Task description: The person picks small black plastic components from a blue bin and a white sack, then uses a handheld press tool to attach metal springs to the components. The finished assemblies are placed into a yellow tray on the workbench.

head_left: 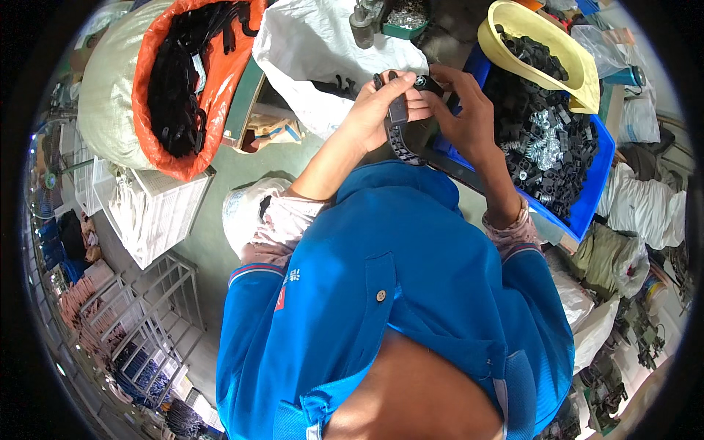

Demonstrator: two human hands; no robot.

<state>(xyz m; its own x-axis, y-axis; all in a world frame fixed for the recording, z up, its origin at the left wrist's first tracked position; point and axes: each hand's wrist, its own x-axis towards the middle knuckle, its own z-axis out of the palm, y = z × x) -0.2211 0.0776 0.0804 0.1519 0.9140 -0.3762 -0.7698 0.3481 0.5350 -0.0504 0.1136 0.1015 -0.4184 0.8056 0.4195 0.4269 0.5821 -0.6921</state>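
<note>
My left hand [372, 110] is closed on a black curved plastic piece [398, 121], thumb on top. Its lower end, with a ribbed, lattice-like side, bends down toward my blue shirt. Close beside the left fingertips is my right hand [469, 114], thumb and bent forefinger around a small black plastic part [428, 85]. A small shiny round spot shows at that part's left side. Whether the two black pieces touch or are joined, I cannot tell.
At the right, a blue bin [603, 172] holds black parts and silvery metal pieces. A yellow scoop-shaped tub [587, 73] rests over its far side. White sacking [293, 44] lies ahead. An orange-lined sack [147, 110] of black pieces stands left, above a white crate [165, 213].
</note>
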